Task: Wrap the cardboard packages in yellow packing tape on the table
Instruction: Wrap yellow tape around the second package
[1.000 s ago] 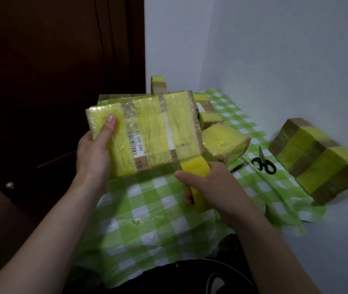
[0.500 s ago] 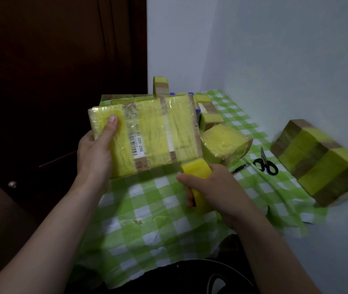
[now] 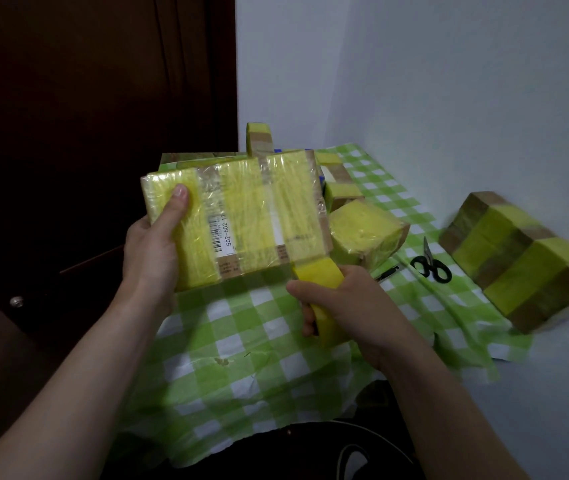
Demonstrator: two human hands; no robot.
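A flat cardboard package (image 3: 241, 216), mostly covered in yellow tape with a barcode label showing, is held tilted above the table. My left hand (image 3: 153, 251) grips its left end, thumb on the front face. My right hand (image 3: 342, 306) grips a roll of yellow packing tape (image 3: 319, 277) just under the package's lower right corner. A strip of tape runs from the roll up to that corner.
A green and white checked cloth (image 3: 241, 348) covers the table. A taped cube package (image 3: 366, 233) and smaller taped packages (image 3: 259, 140) lie behind. Black scissors (image 3: 430, 266) and a long striped taped box (image 3: 518, 265) sit right. A dark wooden door (image 3: 85, 133) stands left.
The roll in my right hand has stayed near the package's lower right corner, shifting only slightly. My left hand keeps the same grip on the package.
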